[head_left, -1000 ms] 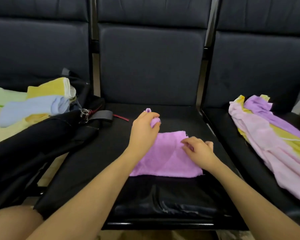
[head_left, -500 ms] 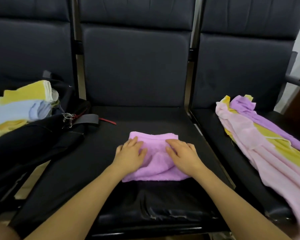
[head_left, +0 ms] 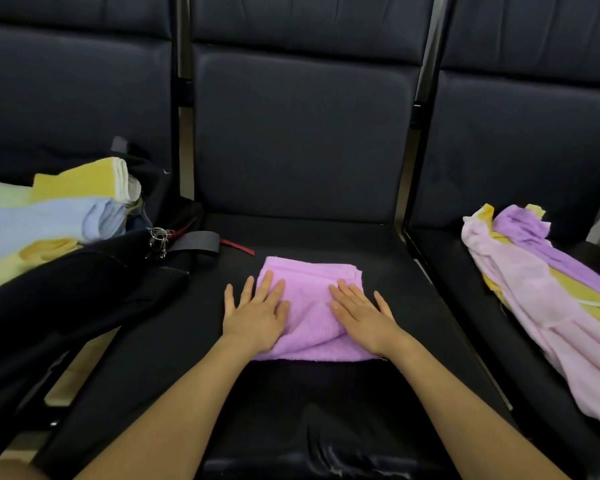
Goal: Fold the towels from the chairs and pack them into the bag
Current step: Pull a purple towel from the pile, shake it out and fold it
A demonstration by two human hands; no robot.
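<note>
Hands have slid apart since half a second ago | left hand (head_left: 255, 315), right hand (head_left: 362, 315): fingers straight, pressing folded purple towel (head_left: 310, 306) on middle seat (head_left: 378, 258) | black bag (head_left: 84, 289) left of towel | loose towels (head_left: 541, 285) right of it

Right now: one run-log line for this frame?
step: smoothing folded purple towel | left hand: flat on towel | right hand: flat on towel | bag: left seat
</note>
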